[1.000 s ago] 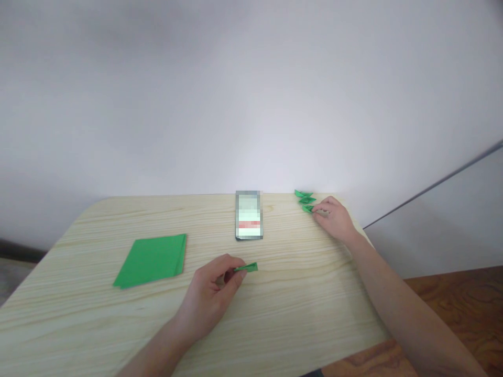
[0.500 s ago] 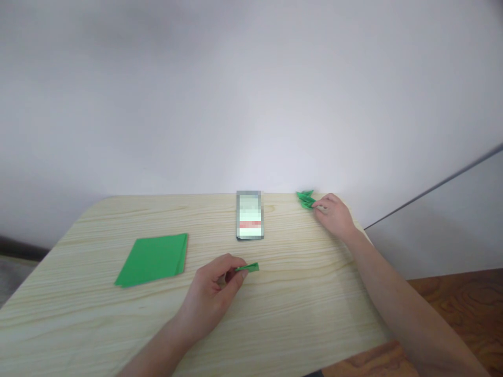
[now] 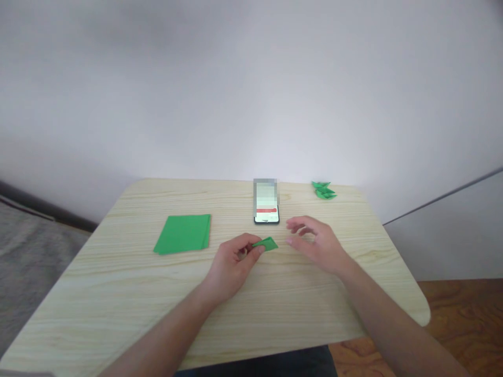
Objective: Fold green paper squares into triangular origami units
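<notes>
A small folded piece of green paper (image 3: 269, 244) is pinched between the thumb and fingers of my left hand (image 3: 234, 264), just above the middle of the table. To its right, my right hand (image 3: 314, 242) holds nothing, its thumb and fingers apart and pointing toward the folded paper without touching it. Several folded green paper pieces (image 3: 324, 191) lie in a small pile near the table's far right corner. Left of my left hand rests a stack of flat green paper sheets (image 3: 184, 233).
A phone (image 3: 266, 201) with a lit, partly blurred screen lies near the back edge. The light wood-grain table (image 3: 129, 293) meets a white wall (image 3: 251, 94) behind. Brown wood flooring (image 3: 467, 309) shows at the lower right.
My right hand has left the folded paper pile and come back toward my left hand, opening. The left hand still pinches its folded paper, now turned slightly. The camera view has shifted.
</notes>
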`<action>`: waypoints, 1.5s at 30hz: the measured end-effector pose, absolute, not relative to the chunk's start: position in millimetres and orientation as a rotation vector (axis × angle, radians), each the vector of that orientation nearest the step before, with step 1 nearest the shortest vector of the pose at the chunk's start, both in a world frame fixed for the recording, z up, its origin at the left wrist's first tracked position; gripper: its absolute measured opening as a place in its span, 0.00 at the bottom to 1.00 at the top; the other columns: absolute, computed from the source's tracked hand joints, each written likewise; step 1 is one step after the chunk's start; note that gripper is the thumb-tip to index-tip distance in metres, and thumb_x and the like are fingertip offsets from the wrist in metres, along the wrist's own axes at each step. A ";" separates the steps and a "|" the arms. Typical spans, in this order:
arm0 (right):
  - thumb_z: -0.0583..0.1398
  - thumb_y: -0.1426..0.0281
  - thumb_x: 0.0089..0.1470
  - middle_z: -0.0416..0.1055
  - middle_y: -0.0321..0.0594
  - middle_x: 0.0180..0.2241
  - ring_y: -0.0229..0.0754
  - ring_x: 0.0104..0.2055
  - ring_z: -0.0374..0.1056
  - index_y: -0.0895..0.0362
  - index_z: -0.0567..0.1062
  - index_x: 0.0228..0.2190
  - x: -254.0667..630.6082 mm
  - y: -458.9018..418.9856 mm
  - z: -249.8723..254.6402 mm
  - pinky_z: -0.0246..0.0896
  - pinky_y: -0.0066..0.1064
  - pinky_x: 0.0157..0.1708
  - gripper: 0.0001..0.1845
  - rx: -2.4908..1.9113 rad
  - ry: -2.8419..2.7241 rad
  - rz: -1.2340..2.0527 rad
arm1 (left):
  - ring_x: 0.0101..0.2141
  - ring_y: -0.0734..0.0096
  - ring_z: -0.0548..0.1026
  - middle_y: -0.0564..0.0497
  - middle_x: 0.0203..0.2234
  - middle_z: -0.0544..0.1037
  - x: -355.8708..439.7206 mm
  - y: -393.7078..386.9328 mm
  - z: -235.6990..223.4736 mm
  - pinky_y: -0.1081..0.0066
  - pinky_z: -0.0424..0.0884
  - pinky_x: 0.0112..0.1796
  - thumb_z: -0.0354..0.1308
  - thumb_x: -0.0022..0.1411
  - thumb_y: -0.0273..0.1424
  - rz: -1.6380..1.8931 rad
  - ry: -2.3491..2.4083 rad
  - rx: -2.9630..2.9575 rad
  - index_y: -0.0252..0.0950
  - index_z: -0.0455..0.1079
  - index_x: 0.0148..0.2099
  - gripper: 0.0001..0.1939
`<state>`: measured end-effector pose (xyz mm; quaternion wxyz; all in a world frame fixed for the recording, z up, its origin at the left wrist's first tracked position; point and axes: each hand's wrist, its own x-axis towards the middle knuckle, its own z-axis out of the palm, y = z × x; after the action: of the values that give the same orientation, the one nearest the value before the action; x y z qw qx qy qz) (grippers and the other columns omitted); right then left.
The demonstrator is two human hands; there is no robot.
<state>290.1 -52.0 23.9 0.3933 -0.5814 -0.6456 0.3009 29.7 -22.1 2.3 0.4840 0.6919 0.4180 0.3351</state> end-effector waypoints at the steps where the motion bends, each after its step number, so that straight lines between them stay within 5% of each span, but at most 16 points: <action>1: 0.69 0.61 0.55 0.80 0.38 0.47 0.46 0.44 0.76 0.44 0.79 0.50 275.0 -57.2 23.6 0.73 0.42 0.47 0.20 -1.442 -1.653 0.860 | 0.31 0.70 0.73 0.51 0.30 0.78 29.7 -22.7 3.4 0.71 0.68 0.34 0.61 0.68 0.39 0.808 0.999 1.665 0.37 0.79 0.43 0.11; 6: 0.66 0.62 0.59 0.82 0.34 0.36 0.44 0.37 0.76 0.46 0.82 0.38 244.4 -67.5 21.7 0.72 0.38 0.38 0.06 -1.467 -1.566 1.014 | 0.32 0.69 0.73 0.51 0.30 0.79 29.0 -26.4 12.1 0.70 0.68 0.35 0.62 0.67 0.39 0.799 0.923 1.610 0.36 0.79 0.41 0.11; 20: 0.66 0.67 0.59 0.82 0.36 0.31 0.43 0.34 0.76 0.51 0.82 0.32 230.0 -105.5 21.8 0.68 0.34 0.35 0.05 -1.545 -1.626 0.559 | 0.36 0.68 0.76 0.50 0.31 0.80 13.8 -36.7 15.1 0.66 0.70 0.40 0.63 0.68 0.31 1.002 0.843 1.974 0.39 0.82 0.41 0.06; 25: 0.63 0.69 0.63 0.82 0.36 0.32 0.42 0.34 0.77 0.51 0.81 0.33 227.8 -110.8 13.7 0.68 0.34 0.37 0.06 -1.485 -1.791 0.427 | 0.37 0.67 0.77 0.50 0.33 0.81 3.9 -44.0 10.4 0.66 0.71 0.40 0.63 0.67 0.28 0.980 0.888 2.001 0.39 0.81 0.41 0.05; 32: 0.63 0.75 0.61 0.80 0.43 0.45 0.46 0.48 0.74 0.53 0.80 0.43 224.5 -119.9 2.3 0.71 0.41 0.49 0.09 -1.297 -2.008 0.264 | 0.40 0.64 0.75 0.47 0.35 0.80 -6.7 -59.6 2.2 0.62 0.72 0.44 0.58 0.70 0.28 0.934 0.836 2.400 0.39 0.80 0.42 0.08; 45: 0.65 0.71 0.62 0.81 0.40 0.47 0.48 0.49 0.72 0.49 0.82 0.46 227.8 -139.9 -3.7 0.69 0.47 0.52 0.11 -1.358 -2.108 0.306 | 0.47 0.60 0.73 0.48 0.42 0.79 -12.8 -80.9 6.0 0.57 0.69 0.49 0.59 0.70 0.30 0.630 0.885 2.485 0.41 0.79 0.46 0.08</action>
<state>227.8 -139.9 -3.7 0.3028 -0.5124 -0.7953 0.1154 -12.8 -80.9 6.0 0.2130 0.8952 0.3190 0.2268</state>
